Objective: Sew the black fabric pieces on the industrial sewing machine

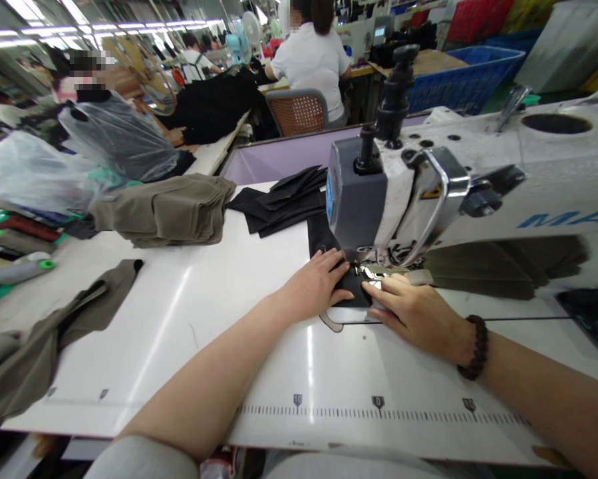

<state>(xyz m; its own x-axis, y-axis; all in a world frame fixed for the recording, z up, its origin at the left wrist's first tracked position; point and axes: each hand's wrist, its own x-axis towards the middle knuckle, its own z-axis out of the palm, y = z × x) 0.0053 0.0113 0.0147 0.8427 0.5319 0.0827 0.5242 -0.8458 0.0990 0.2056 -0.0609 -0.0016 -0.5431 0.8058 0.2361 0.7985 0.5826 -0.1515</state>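
A black fabric piece (352, 293) lies flat under the needle area of a white and grey sewing machine (358, 193). My left hand (318, 283) rests on its left part, palm down with the fingers spread. From the right, my right hand (413, 309) reaches the fabric's right edge beside the presser foot, fingers extended and apart, with a dark braided bracelet on the wrist. Behind the machine head sits a loose pile of black pieces (283, 199). Olive fabric (498, 266) lies under the machine arm.
A stack of olive pieces (173, 209) stands at the back left of the white table (189, 359). More olive cloth (89, 306) hangs over the left side. Thread cones (24, 266) lie far left. Beyond are a seated person (311, 63) and a blue crate (448, 86).
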